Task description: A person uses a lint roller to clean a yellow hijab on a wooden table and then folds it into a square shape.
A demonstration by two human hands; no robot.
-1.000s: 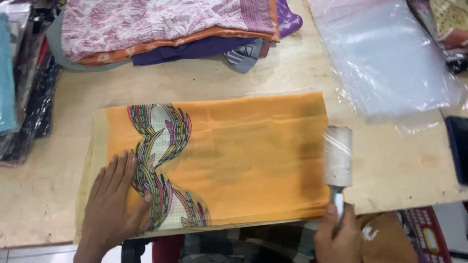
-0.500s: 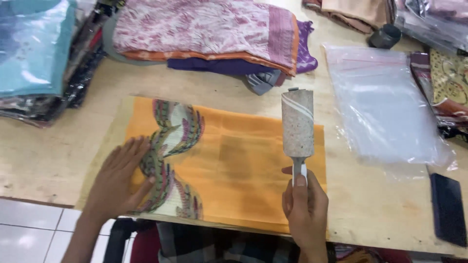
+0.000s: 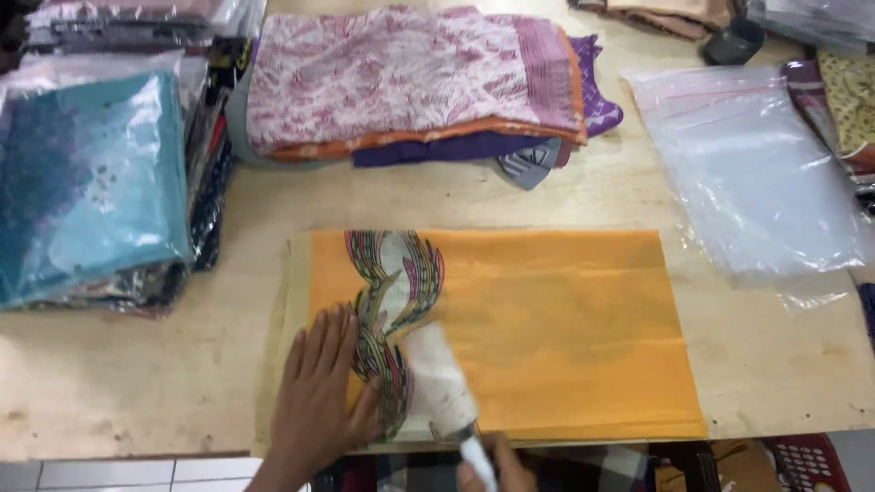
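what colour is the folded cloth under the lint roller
Orange, with a multicoloured swirling feather-like band near its left end; the folded cloth shows best in the head view.

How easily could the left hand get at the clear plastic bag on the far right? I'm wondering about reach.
Probably not easily. The left hand lies flat on the orange cloth's left end, while the clear plastic bag sits beyond its right end. The right hand, holding the lint roller, sits between them.

Your left hand [image 3: 314, 405] is lying flat on the folded cloth's [image 3: 547, 337] left end, with the lint roller [image 3: 439, 383] resting on the cloth just right of it. Behind the cloth a stack of folded fabrics [image 3: 415, 82] is sitting; bagged fabrics [image 3: 91, 182] are lying left, an empty plastic bag [image 3: 756, 173] right.
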